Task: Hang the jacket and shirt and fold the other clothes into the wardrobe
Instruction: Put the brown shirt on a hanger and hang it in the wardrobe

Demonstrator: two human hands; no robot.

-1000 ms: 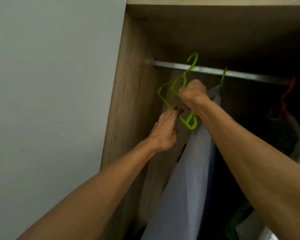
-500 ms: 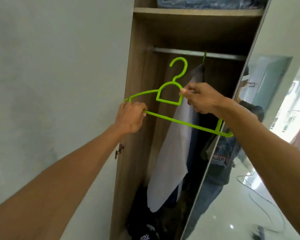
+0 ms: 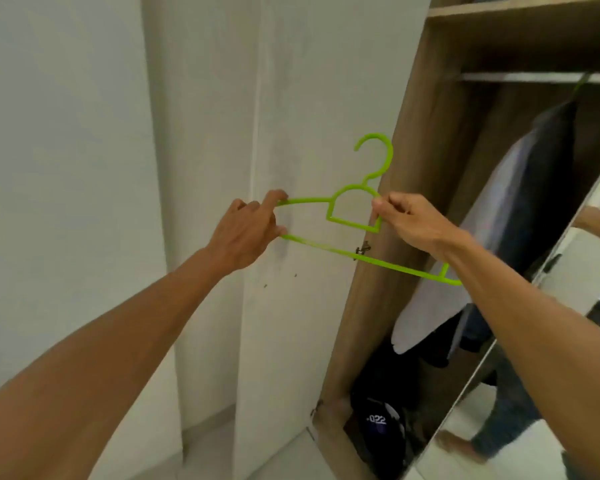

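Both hands grip green hanger [image 3: 352, 220] | right end hidden behind forearm

My left hand [image 3: 248, 233] and right hand [image 3: 409, 225] are both bare, with no glove, ring or bracelet on either. No watch or band sits at my wrists. My forearms are uncovered along their whole visible length, right down to the bottom corners of the view, so no sleeve or cuff shows anywhere. My fingernails are short and plain. My arms are lean, the wrists narrow against broader forearms.
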